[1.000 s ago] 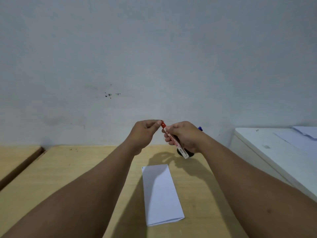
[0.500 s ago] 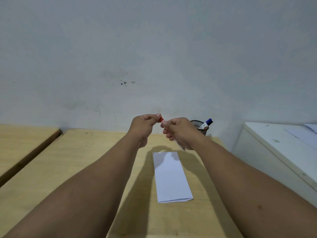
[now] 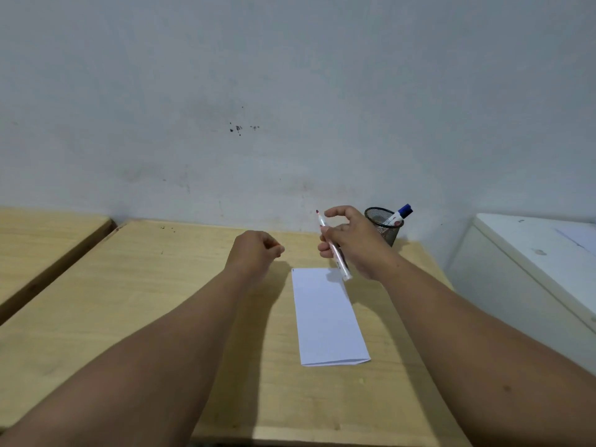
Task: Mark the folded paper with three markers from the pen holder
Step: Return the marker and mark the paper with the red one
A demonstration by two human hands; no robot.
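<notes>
Right hand (image 3: 353,243) just right of frame centre, raised above the wooden table (image 3: 129,304): lower fingers curled around a red marker (image 3: 333,248), index finger and thumb spread loose above the barrel. Marker uncapped, red tip up and tilted slightly left, white butt end down over the top right corner of the folded paper (image 3: 329,317); contact with the sheet not clear.

Left hand (image 3: 258,253) at frame centre, closed into a loose fist with fingertips pinched together; a trace of red at the pinch, probably the cap, too small to confirm. Well apart from the right hand, left of the paper's top edge.

Folded paper flat on the table, a long white strip running from centre toward the lower right, folded edge nearest the camera, surface unmarked as far as can be seen.

Pen holder (image 3: 385,225), black mesh cup, upright at the far right corner of the table just behind the right hand, against the grey wall (image 3: 290,91). Blue-capped marker (image 3: 400,216) leaning out of it toward the upper right.

White cabinet (image 3: 532,253) at the right edge of the frame; second wooden surface (image 3: 42,237) at the left edge, parted from the table by a dark gap.
</notes>
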